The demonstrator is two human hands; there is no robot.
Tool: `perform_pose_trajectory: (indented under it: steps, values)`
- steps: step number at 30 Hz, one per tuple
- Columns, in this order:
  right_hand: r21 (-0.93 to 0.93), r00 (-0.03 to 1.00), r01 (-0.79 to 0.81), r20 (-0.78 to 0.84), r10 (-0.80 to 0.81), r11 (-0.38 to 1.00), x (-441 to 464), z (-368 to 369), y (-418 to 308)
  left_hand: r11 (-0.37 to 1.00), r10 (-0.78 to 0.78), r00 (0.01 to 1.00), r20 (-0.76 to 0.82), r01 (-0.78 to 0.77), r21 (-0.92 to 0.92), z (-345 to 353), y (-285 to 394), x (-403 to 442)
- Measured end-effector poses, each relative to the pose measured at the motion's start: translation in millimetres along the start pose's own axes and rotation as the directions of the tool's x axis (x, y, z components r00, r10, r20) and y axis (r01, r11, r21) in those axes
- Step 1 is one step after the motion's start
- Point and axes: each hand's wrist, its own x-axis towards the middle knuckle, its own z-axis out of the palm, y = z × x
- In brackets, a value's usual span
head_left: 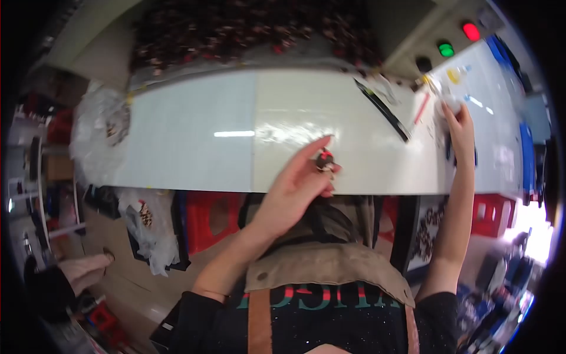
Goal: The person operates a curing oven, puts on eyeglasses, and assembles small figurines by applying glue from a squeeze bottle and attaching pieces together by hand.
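Observation:
Over the front edge of the white table (194, 153), my left hand (295, 186) holds a small dark brown piece with red spots (324, 160) between its fingers. My right hand (461, 127) reaches to the right side of the table, its fingertips closed on a small whitish thing (449, 107) that is partly hidden and blurred. Just beyond that hand are small yellow-topped bottles (454, 75). A long black tool (383, 111) lies slanted on the table between my hands, with a red stick (421, 108) to its right.
Many dark and reddish pieces (253, 35) are heaped behind the table. Clear plastic bags (97, 138) lie at the left end. Red crates (212, 218) stand below the front edge. Green (446, 49) and red (471, 31) buttons are at the back right. Another person's arm (88, 268) shows at lower left.

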Motion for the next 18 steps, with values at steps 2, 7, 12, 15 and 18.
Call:
perform_pose_trajectory:
  steps: [2, 7, 12, 15, 18]
  values:
    - [0.039, 1.000, 0.003, -0.013, -0.003, 0.999, -2, 1, -2, 0.999, -0.016, 1.000, 0.006, 0.016, -0.052, 1, 3, 1]
    - [0.505, 0.999, 0.039, -0.048, -0.018, 0.862, -46, -17, -40, 0.996, -0.051, 0.998, -0.025, 0.049, -0.076, 2, 6, 0]
    - [0.519, 0.987, 0.073, 0.086, -0.137, 0.852, -105, -27, -93, 0.988, -0.094, 0.995, -0.031, 0.089, -0.125, 3, 10, 3]
    - [0.503, 0.945, 0.154, 0.177, -0.275, 0.851, -115, -24, -102, 0.982, -0.121, 0.992, -0.037, 0.115, -0.149, 2, 13, 4]
    - [0.497, 0.910, 0.220, 0.206, -0.360, 0.840, -126, -20, -110, 0.968, -0.168, 0.985, -0.028, 0.160, -0.192, 6, 18, 0]
